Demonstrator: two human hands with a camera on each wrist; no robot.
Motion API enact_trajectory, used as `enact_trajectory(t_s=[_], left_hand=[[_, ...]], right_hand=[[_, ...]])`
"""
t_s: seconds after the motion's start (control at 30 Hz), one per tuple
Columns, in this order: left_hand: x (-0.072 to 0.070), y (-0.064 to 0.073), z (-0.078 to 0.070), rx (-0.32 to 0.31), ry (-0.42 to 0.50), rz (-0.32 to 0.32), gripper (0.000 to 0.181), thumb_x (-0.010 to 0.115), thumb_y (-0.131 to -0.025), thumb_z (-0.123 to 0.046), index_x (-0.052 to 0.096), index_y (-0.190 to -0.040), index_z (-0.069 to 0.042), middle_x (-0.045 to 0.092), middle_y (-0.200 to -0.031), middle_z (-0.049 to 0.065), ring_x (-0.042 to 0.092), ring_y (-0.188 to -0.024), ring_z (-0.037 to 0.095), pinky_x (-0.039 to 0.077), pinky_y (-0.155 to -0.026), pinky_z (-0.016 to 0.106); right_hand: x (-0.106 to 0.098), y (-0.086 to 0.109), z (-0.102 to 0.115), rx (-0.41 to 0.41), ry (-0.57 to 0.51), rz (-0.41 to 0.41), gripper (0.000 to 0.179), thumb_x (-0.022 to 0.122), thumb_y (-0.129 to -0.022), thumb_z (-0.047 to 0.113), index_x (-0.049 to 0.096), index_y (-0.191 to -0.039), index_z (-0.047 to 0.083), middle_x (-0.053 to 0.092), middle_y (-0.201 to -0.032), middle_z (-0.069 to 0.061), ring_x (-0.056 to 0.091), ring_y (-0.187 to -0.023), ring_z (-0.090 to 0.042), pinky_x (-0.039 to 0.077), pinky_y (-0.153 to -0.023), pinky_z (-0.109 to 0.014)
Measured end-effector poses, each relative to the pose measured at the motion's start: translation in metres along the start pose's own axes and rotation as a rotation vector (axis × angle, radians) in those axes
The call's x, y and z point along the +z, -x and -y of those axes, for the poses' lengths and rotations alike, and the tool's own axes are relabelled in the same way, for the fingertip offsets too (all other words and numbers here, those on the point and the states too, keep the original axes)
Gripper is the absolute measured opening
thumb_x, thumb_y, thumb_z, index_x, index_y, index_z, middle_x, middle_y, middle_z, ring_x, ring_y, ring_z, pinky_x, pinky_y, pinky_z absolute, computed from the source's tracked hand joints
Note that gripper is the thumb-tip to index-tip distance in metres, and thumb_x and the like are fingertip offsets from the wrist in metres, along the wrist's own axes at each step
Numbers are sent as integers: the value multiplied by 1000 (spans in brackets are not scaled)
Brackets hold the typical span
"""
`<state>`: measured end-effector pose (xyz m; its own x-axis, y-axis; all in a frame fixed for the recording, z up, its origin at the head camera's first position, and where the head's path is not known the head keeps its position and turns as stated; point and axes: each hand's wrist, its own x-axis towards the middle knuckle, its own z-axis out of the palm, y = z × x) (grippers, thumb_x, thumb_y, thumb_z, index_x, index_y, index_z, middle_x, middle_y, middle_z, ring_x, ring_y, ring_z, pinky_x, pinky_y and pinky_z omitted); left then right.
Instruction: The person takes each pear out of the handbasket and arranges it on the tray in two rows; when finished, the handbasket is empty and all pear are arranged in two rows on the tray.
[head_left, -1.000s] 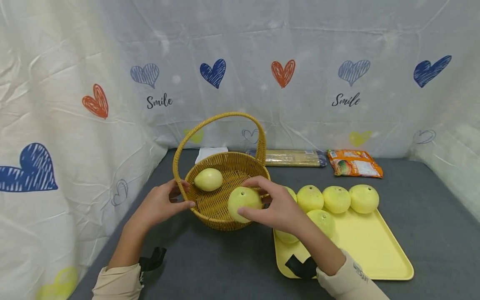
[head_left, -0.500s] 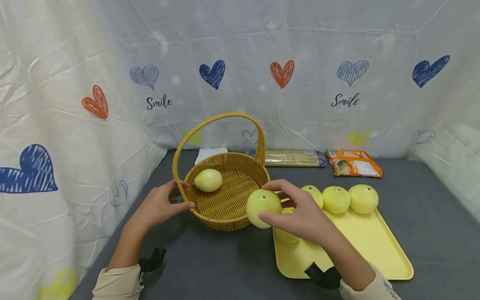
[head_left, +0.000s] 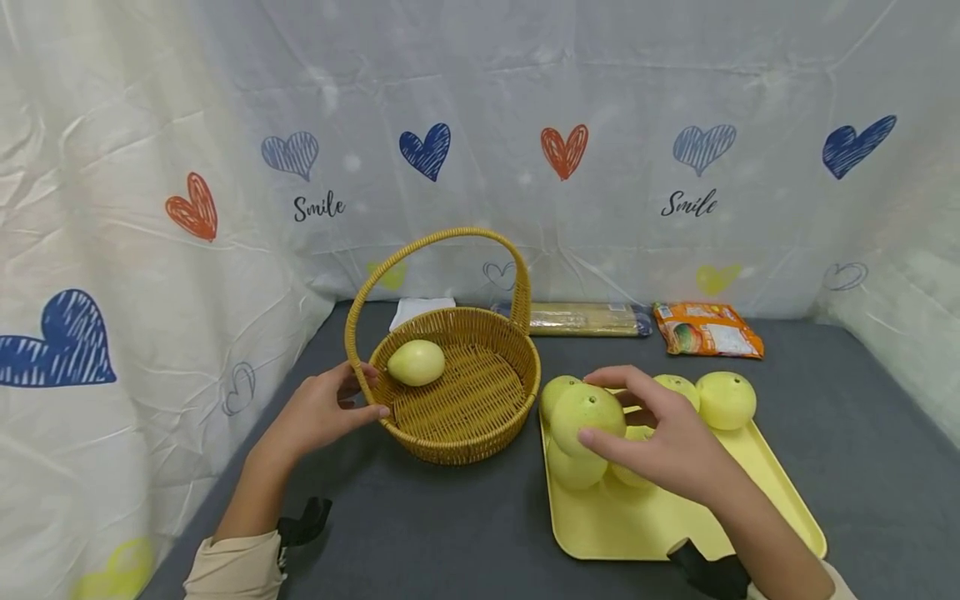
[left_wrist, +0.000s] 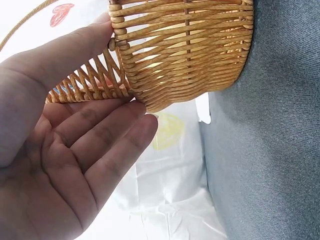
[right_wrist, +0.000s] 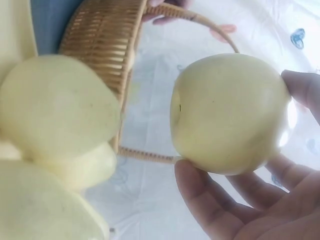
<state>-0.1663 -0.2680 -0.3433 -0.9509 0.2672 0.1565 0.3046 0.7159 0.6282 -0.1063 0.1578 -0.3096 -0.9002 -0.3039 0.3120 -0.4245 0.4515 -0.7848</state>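
My left hand [head_left: 318, 412] grips the wicker basket [head_left: 461, 450] at its left rim, where the handle joins. The left wrist view has the thumb and fingers on either side of the woven handle base [left_wrist: 92, 85]. Inside the basket lies one pale, egg-shaped fruit [head_left: 417, 363] with a pointed end. Thumb and fingers of my right hand [head_left: 667, 437] hold a round yellow-green fruit [head_left: 588, 418] over the left part of the yellow tray [head_left: 622, 529]. That same fruit [right_wrist: 227, 112] fills much of the right wrist view, its dimpled end showing. Several similar fruits [head_left: 726, 400] sit on the tray, some partly hidden.
Behind the basket are a white folded paper [head_left: 422, 310] and a long clear-wrapped bundle [head_left: 588, 319] along the curtain. An orange packet [head_left: 708, 329] lies at the back right. A white curtain [head_left: 480, 100] with printed hearts surrounds the dark grey table [head_left: 420, 533].
My right hand has carried the round fruit rightward, from over the basket's right side to over the tray. The left hand and basket stay put.
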Motion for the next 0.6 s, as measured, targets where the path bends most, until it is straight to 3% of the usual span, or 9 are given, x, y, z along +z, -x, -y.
enact_trajectory(t_s=[0.37, 0.6], left_hand=[[1, 0, 1, 9, 8, -2, 56, 84, -84, -30, 60, -126, -1, 66, -123, 15, 66, -111, 34, 58, -88, 46], [1, 0, 1, 2, -1, -2, 57, 84, -84, -31, 60, -127, -2, 66, -123, 13, 66, -111, 33, 57, -89, 46]], right_hand=[[-23, 17, -10, 14, 109, -57, 47, 80, -88, 20, 61, -131, 21, 61, -126, 1, 62, -104, -10, 56, -83, -24], [-39, 27, -20, 90, 145, -84, 50, 79, -89, 20, 59, -135, 19, 57, -129, -3, 64, -99, -6, 56, -78, -21]])
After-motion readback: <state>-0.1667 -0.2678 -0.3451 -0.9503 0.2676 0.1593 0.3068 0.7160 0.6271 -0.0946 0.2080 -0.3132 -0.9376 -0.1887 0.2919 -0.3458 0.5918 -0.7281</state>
